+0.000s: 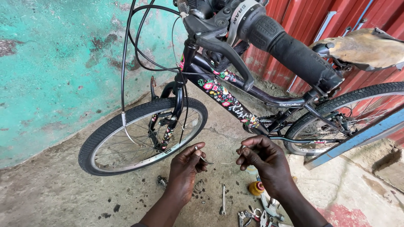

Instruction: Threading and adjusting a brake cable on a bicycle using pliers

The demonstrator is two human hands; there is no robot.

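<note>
Below, both hands point(229, 162) pinch thin cable point(210, 162), barely visible between them; tools point(256, 216) cut off at frame edge.

The bicycle point(235, 101) stands on the concrete floor point(50, 193), its front wheel point(143, 136) to the left and rear wheel point(349, 115) to the right. Both hands, left hand point(185, 168) and right hand point(265, 162), sit before the frame. Tools point(256, 210) lie on the floor beneath them.

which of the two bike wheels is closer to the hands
The front wheel, left of the flowered frame and just above the left hand. The rear wheel sits farther right, partly behind a blue bar.
</note>
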